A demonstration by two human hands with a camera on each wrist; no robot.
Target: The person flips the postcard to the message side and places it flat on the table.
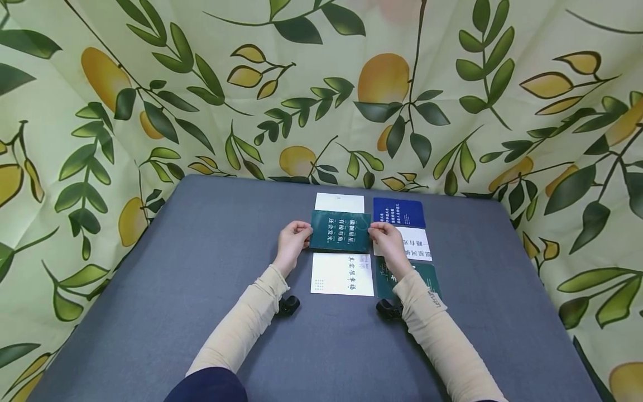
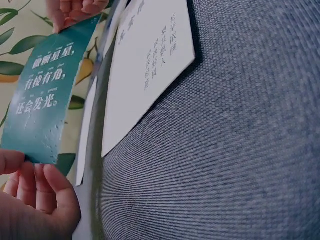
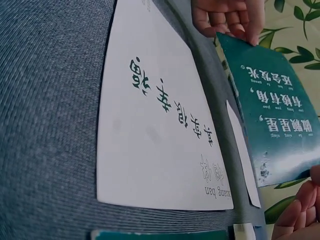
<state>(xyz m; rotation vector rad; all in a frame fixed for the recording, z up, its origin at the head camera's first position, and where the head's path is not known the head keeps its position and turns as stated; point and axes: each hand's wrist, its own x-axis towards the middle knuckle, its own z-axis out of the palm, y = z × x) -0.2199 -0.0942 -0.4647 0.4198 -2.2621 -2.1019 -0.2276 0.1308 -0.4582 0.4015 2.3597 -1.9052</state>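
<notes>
A green card (image 1: 340, 231) with white Chinese writing is held raised over the table between both hands. My left hand (image 1: 293, 243) pinches its left edge between thumb and fingers. At the opposite edge, my right hand (image 1: 389, 244) pinches it the same way. In the left wrist view, the green card (image 2: 47, 95) stands tilted off the table, the left thumb on its face. Just nearer lies a white card (image 1: 342, 274) with dark writing, and farther back a second white card (image 1: 340, 202) is partly covered by the green one.
To the right lie a blue card (image 1: 399, 213), a white card with large writing (image 1: 417, 241) and another green card (image 1: 427, 274), partly under the right arm. They rest on a grey cloth-covered table (image 1: 201, 268). A leaf-patterned curtain (image 1: 311, 67) hangs behind it.
</notes>
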